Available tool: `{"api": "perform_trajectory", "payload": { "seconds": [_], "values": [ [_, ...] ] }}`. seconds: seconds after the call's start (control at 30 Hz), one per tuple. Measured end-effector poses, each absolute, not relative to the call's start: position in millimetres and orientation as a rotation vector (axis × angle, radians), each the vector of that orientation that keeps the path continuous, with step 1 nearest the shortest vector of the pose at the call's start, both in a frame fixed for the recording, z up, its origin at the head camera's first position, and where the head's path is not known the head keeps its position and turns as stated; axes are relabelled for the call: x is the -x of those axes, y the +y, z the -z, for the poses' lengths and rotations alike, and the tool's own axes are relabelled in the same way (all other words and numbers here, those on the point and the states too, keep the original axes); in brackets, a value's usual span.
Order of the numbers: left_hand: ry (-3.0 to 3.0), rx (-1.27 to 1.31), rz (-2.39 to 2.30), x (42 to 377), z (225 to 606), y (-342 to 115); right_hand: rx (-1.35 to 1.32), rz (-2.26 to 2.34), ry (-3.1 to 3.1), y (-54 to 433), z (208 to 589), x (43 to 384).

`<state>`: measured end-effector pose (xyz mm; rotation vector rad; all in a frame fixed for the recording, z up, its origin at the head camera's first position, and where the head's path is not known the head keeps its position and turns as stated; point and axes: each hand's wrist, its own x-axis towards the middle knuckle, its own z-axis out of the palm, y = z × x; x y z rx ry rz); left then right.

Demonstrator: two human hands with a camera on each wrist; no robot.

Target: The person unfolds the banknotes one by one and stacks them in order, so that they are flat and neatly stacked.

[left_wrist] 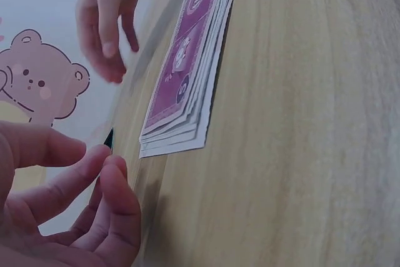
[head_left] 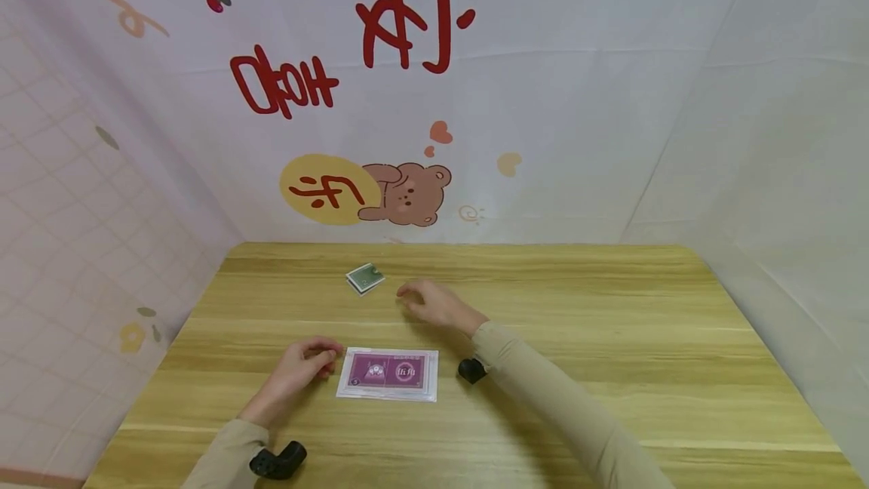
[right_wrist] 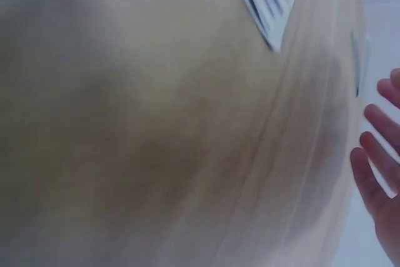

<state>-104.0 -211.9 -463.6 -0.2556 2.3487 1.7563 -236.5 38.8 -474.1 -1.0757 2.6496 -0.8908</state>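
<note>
A stack of purple printed paper notes (head_left: 388, 373) with white margins lies flat on the wooden table. Its layers fan slightly at the near end in the left wrist view. Just left of it is my left hand (head_left: 309, 365), fingers loosely bent, with nothing between thumb and fingertips in the left wrist view (left_wrist: 81, 192). Farther back lies a small stack of green-faced paper pieces (head_left: 365, 278) with white edges. My right hand (head_left: 434, 303) hovers right of this green stack, fingers relaxed and spread in the right wrist view, holding nothing.
The wooden table (head_left: 611, 323) runs back to a white cloth backdrop (head_left: 577, 96) with red lettering and a cartoon bear (head_left: 410, 195). Cloth also hangs at both sides. Black wrist devices show at the left sleeve (head_left: 278, 461) and the right sleeve (head_left: 494, 353).
</note>
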Motion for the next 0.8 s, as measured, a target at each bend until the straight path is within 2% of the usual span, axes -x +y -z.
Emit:
{"api": "perform_trajectory", "payload": {
  "seconds": [0.33, 0.8],
  "values": [
    [2.336, 0.290, -1.797, 101.3, 466.4, -211.4, 1.018, 1.020, 2.660, 9.1, 474.0, 261.1],
    [2.361, 0.338, -1.777, 99.2, 471.0, -217.1, 1.066, 0.652, 2.689, -11.9, 472.5, 265.3]
  ]
}}
